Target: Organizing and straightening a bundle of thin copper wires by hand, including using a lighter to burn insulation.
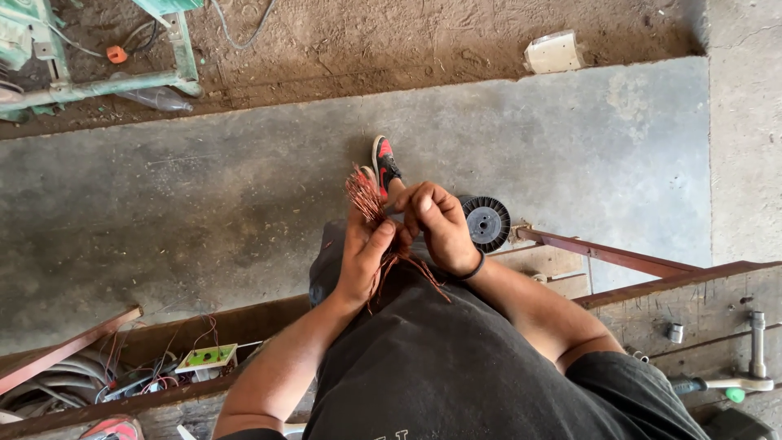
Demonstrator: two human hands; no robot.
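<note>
A bundle of thin copper wire (366, 195) stands up between both hands, with loose strands trailing down over my dark shirt. My left hand (363, 262) grips the bundle from below, thumb pressed against it. My right hand (437, 226) closes on the same bundle from the right, a dark band on its wrist. Both hands are in front of my chest, above my lap. Beyond the hands shows my red and black shoe (384, 164) on the concrete floor.
A black round spool (487, 223) lies on the floor just right of my right hand. A rusty metal frame (619, 259) and a workbench with a hammer (756, 358) are at right. Wires and a small green circuit board (207, 356) lie at lower left; a green machine frame (98, 81) at top left.
</note>
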